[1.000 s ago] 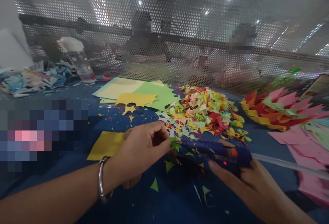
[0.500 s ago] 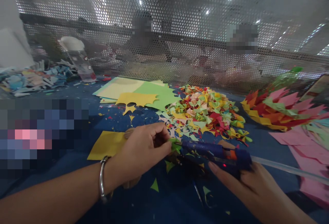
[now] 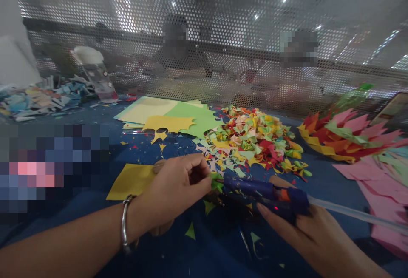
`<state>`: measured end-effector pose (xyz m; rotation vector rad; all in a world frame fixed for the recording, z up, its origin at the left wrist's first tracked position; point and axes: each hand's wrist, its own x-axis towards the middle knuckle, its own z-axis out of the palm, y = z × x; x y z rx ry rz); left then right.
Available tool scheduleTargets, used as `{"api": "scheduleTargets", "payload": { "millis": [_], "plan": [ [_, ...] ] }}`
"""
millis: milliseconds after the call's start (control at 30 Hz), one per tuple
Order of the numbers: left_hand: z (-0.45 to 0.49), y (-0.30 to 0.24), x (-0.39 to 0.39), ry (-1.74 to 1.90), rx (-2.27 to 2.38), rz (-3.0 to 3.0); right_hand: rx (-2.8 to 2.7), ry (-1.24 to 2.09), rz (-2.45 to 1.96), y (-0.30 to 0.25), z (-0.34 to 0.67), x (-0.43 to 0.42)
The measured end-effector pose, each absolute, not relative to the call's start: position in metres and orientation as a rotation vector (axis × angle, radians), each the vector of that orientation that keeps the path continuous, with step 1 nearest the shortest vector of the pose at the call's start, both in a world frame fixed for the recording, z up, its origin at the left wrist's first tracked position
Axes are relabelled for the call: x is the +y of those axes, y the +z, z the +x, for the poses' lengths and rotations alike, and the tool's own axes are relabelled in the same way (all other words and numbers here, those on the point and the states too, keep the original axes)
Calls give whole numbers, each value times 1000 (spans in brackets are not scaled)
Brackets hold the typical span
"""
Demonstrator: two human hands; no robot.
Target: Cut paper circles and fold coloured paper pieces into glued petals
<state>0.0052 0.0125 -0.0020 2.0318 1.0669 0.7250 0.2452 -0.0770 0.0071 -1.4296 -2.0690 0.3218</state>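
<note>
My left hand is closed, pinching a small folded green paper piece at its fingertips; a metal bangle sits on that wrist. My right hand grips a blue hot glue gun, whose nozzle touches the green piece. A clear glue stick juts from the gun's back toward the right. Both hands hover low over the blue table cover.
A heap of folded coloured paper bits lies just beyond the hands. Yellow and green sheets lie behind left, a yellow square by my left wrist. A spiky paper wreath and pink sheets sit right. A perforated screen stands behind.
The glue gun and my right hand have sunk slightly and edged left toward the green piece. My left hand holds nearly the same place.
</note>
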Motion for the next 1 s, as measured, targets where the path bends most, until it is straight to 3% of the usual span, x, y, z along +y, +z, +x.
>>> {"api": "scheduleTargets", "payload": {
  "millis": [1000],
  "plan": [
    [4, -3, 14, 681, 1030, 2021, -2087, 324, -1555, 0, 250, -79]
  ]
}}
